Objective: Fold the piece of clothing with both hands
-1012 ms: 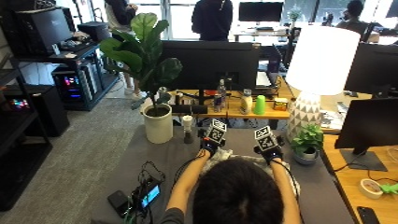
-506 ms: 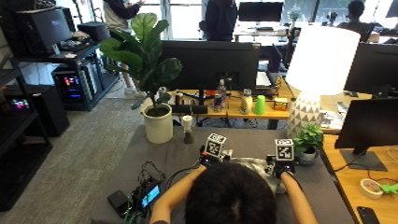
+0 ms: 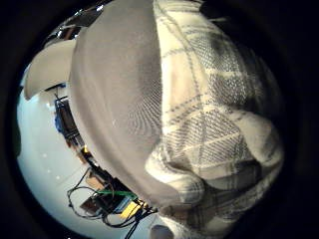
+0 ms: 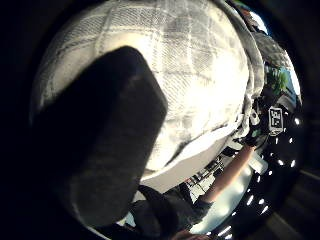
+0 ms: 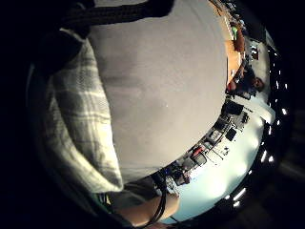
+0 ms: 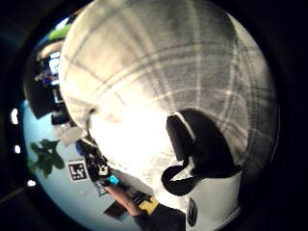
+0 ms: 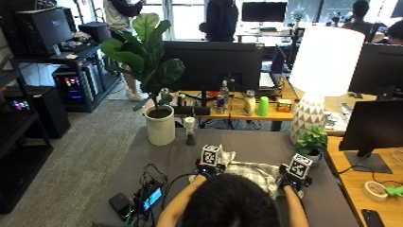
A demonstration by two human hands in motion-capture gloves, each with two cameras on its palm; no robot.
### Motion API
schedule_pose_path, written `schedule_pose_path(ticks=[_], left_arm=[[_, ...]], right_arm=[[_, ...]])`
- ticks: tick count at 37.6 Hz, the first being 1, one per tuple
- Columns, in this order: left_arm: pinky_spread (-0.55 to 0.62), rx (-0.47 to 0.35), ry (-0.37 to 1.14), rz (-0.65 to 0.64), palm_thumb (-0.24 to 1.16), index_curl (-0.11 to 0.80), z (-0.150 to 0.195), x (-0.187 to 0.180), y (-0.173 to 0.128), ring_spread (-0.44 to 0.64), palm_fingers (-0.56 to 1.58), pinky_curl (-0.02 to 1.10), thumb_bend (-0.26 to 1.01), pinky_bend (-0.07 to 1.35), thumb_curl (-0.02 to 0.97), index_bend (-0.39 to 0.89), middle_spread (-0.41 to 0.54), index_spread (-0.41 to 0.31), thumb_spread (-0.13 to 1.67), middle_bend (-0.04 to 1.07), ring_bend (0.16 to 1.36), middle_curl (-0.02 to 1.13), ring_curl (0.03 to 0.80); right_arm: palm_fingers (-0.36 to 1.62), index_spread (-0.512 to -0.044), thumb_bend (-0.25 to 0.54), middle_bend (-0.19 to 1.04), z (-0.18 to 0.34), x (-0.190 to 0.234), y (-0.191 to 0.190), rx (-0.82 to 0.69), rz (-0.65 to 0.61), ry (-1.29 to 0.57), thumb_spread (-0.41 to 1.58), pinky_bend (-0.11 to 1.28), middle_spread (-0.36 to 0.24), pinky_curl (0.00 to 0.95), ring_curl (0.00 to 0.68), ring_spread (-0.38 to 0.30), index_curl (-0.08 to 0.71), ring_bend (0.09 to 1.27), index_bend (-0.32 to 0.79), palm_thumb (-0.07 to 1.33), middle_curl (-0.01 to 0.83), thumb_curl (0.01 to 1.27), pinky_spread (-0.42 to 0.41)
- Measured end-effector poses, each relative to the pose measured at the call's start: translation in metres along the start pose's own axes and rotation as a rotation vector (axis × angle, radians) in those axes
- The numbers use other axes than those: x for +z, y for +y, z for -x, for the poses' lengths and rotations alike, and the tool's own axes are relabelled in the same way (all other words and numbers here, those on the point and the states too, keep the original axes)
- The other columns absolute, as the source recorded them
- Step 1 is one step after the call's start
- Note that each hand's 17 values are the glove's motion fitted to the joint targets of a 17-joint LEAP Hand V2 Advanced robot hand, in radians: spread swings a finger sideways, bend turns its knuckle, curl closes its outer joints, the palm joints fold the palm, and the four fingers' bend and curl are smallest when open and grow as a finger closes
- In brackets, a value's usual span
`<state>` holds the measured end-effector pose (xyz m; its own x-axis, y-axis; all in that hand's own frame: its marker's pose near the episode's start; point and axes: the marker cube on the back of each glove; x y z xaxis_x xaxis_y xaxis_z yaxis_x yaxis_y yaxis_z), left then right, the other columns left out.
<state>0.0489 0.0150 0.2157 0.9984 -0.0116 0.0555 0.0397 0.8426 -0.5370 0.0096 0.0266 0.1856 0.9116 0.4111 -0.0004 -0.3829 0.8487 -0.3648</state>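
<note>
- Both hands sit on the plaid shirt (image 7: pixel 252 171), which lies bunched on the grey table (image 7: pixel 163 156) just in front of the person. The left hand (image 7: pixel 207 166) is at the shirt's left end, the right hand (image 7: pixel 291 179) at its right end.
- Left grip: its thumb (image 4: pixel 95 145) lies across the cloth, which bunches close under that palm, so it looks pinched.
- Right grip: a dark fingertip (image 6: pixel 199 144) presses into the plaid close to that palm. It looks like a pinch too, though I cannot tell how far the fingers curl.
- Risk: the cloth is wadded, so a fold made now would likely come out crooked or trap a layer.
- Risk: uneven pulls could drag the shirt towards the small potted plant (image 7: pixel 313 142) near the right hand.
- Writing: no brand or label can be read on the shirt.
</note>
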Motion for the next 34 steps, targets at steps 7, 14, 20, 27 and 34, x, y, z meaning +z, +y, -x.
schedule_pose_path(ticks=[7, 14, 20, 27, 34], left_arm=[[0.31, -0.049, -0.052, 0.069, 0.00, 0.340, 0.000, -0.009, 0.005, 0.27, 0.06, 0.38, 0.05, 0.49, 0.188, 0.12, 0.150, -0.062, 1.27, 0.16, 0.58, 0.30, 0.361], [0.26, -0.040, -0.016, 0.133, 0.00, 0.306, 0.008, -0.032, 0.023, 0.25, 0.10, 0.39, 0.02, 0.54, 0.190, 0.10, 0.175, -0.057, 1.25, 0.17, 0.64, 0.29, 0.363], [0.22, -0.042, 0.001, -0.035, 0.01, 0.276, 0.030, -0.066, 0.034, 0.20, 0.13, 0.39, 0.00, 0.55, 0.193, 0.09, 0.171, -0.046, 1.24, 0.18, 0.70, 0.29, 0.372], [0.19, -0.156, 0.070, -0.232, 0.03, 0.260, 0.068, -0.104, 0.050, 0.16, 0.16, 0.38, 0.00, 0.55, 0.195, 0.11, 0.157, -0.035, 1.25, 0.19, 0.71, 0.30, 0.367], [0.15, -0.180, 0.112, -0.446, 0.07, 0.249, 0.095, -0.134, 0.061, 0.12, 0.23, 0.37, 0.01, 0.54, 0.189, 0.11, 0.130, -0.027, 1.35, 0.20, 0.72, 0.32, 0.361]], right_arm=[[0.47, -0.214, 0.063, 0.32, 0.014, -0.009, -0.011, 0.046, -0.165, 0.008, 1.17, 0.64, 0.045, 0.410, 0.406, 0.029, 0.132, 0.57, 0.05, 0.58, 0.410, 0.32, 0.085], [1.08, -0.204, 0.166, 0.43, 0.040, -0.021, 0.004, 0.016, -0.122, 0.072, 1.15, 0.70, -0.059, 0.419, 0.439, -0.129, 0.135, 0.71, 0.09, 0.84, 0.457, 0.36, -0.135], [1.20, -0.203, 0.159, 0.45, 0.078, -0.062, 0.022, -0.095, -0.152, -0.011, 1.05, 0.72, -0.110, 0.458, 0.474, -0.182, 0.179, 0.73, 0.12, 0.94, 0.481, 0.40, -0.197], [1.20, -0.198, 0.082, 0.45, 0.179, -0.092, -0.008, -0.245, -0.250, -0.180, 0.86, 0.77, -0.129, 0.482, 0.485, -0.214, 0.204, 0.73, 0.11, 0.95, 0.497, 0.46, -0.226], [1.20, -0.197, 0.036, 0.44, 0.269, -0.056, 0.055, -0.408, -0.206, -0.208, 0.74, 0.82, -0.133, 0.502, 0.492, -0.223, 0.217, 0.75, 0.10, 0.99, 0.505, 0.51, -0.235]])
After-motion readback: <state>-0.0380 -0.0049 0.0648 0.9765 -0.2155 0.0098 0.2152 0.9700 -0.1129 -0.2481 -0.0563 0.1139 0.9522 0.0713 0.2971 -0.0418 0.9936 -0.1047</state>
